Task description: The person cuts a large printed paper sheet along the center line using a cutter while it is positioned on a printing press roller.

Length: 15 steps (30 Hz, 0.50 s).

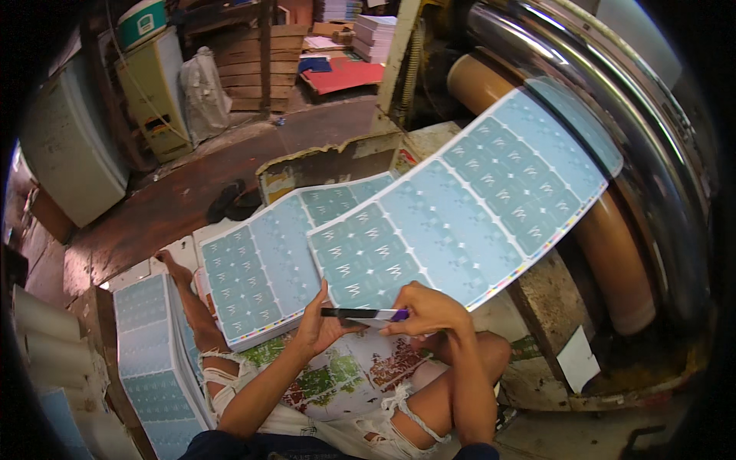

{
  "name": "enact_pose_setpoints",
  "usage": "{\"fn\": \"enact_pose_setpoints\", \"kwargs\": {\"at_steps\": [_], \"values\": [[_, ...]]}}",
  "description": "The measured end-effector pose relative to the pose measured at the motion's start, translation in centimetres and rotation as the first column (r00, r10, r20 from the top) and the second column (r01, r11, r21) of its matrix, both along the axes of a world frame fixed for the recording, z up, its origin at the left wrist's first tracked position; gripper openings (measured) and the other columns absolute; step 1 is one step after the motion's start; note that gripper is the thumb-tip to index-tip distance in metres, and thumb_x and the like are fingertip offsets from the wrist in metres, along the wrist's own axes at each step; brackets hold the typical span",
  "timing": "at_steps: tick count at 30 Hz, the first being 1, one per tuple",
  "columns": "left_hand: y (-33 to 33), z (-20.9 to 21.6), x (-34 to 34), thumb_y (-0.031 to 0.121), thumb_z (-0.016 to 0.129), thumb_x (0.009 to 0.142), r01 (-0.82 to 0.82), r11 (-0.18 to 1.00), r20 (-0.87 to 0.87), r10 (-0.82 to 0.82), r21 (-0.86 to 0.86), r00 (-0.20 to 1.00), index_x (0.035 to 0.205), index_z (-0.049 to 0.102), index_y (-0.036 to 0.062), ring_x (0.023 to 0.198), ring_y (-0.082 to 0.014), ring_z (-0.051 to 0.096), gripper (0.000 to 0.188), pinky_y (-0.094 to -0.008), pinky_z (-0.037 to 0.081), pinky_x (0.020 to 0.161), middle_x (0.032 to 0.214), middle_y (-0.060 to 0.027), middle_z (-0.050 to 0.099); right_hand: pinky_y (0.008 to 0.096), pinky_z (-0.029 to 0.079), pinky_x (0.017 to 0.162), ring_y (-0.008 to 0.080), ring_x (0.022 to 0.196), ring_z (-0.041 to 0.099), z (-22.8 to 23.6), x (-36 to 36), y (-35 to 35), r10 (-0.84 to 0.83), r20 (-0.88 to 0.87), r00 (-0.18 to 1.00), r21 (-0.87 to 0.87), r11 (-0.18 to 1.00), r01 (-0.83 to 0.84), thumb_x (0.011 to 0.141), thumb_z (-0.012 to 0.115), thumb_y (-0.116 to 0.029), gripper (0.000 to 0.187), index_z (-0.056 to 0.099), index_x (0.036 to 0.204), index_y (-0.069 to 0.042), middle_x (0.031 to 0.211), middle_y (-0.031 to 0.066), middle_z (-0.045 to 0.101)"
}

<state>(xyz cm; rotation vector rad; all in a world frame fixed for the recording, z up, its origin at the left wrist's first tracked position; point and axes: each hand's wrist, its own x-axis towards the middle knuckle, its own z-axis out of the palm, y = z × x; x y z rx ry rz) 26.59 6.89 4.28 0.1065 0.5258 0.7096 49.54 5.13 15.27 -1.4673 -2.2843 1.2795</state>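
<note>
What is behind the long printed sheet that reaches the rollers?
Behind the long printed sheet, a printed stack shows at its left, and a brown roller above and below it. The stack's covered right part and the roller's middle cannot be seen.

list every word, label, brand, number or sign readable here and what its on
Large sheet: repeated white zigzag signs and small star shapes; any finer print is too small to read.
Sheet stack: the same zigzag signs.
Teal cooler: a pale label, too blurred to read.
Pen-like tool: no lettering distinguishable.
No words or numbers are clearly legible.
</note>
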Motion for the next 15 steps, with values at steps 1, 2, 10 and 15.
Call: {"fn": "enact_pose_setpoints", "kwargs": {"at_steps": [1,2,10,15], "values": [[0.0,1.5,1.0,0.024,0.071,0.090,0.002,0.999,0.070,0.001,-0.035,0.998,0.121,0.057,0.0010,0.090,-0.0213,0.067,0.041,-0.0340,0.055,0.086,0.100,-0.0106,0.066,0.0356,0.048,0.047,0.0248,0.045,0.061,-0.3,-0.2,0.2,0.002,-0.019,1.000,-0.064,0.998,-0.003,0.074,0.079,-0.030,0.039,0.065,0.065,0.006,0.050,0.0172,0.059],[0.2,-0.3,1.1,0.022,0.072,0.089,0.018,1.000,-0.026,-0.018,-0.009,0.999,0.121,0.057,0.0017,0.090,-0.0210,0.066,0.041,-0.0342,0.056,0.085,0.100,-0.0099,0.065,0.0342,0.046,0.045,0.0223,0.044,0.060,-0.5,-0.5,0.4,0.026,-0.018,1.000,-0.047,0.999,-0.027,0.075,0.079,-0.028,0.037,0.066,0.066,0.005,0.050,0.0163,0.059],[0.5,-7.7,-2.3,0.006,0.075,0.084,-0.062,0.963,-0.396,0.165,0.261,0.903,0.117,0.057,0.0001,0.090,-0.0181,0.065,0.038,-0.0315,0.056,0.079,0.103,-0.0083,0.065,0.0251,0.047,0.043,0.0107,0.049,0.060,0.5,0.1,0.7,-0.102,-0.162,0.981,-0.259,0.964,0.058,0.084,0.074,-0.022,0.035,0.069,0.113,-0.002,0.066,0.0065,0.067],[-0.9,-6.3,-6.0,0.009,0.075,0.084,-0.068,0.931,-0.523,0.260,0.359,0.812,0.118,0.056,-0.0013,0.090,-0.0176,0.064,0.040,-0.0316,0.056,0.078,0.103,-0.0082,0.064,0.0248,0.048,0.042,0.0105,0.049,0.060,1.8,6.0,1.4,-0.526,-0.323,0.787,-0.131,0.848,0.513,0.094,0.061,-0.019,0.035,0.062,0.125,-0.004,0.074,0.0072,0.067]]}}
